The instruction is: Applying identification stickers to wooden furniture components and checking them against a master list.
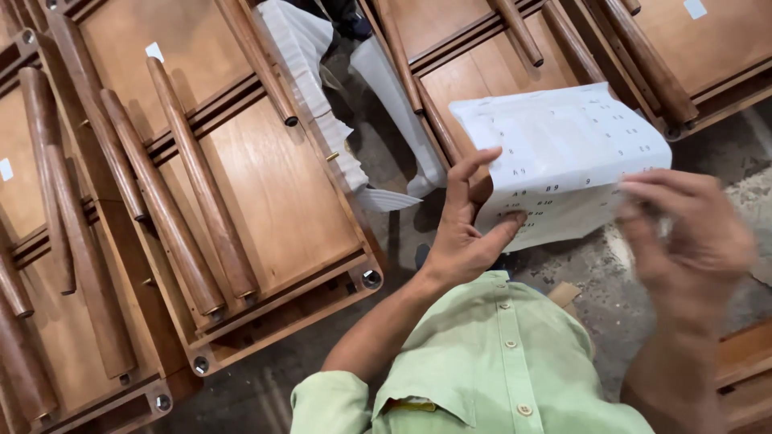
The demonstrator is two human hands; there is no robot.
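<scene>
White paper sheet (563,153) upper right of centre, curved, printed side up | left hand (465,221) pinches its lower left edge, thumb on top | right hand (690,233) blurred at its right edge, grip cannot be told | wooden frames (257,185) with round legs (189,185) fill left and top | green shirt (490,362) bottom centre

Furniture workshop: upturned wooden tables (265,193) with round legs (189,189), foam wrapping (310,88), dusty concrete floor (595,273).

A grey, dusty concrete floor (579,273) carries upturned wooden tables (265,201) packed together on the left and far right, legs folded flat.
</scene>
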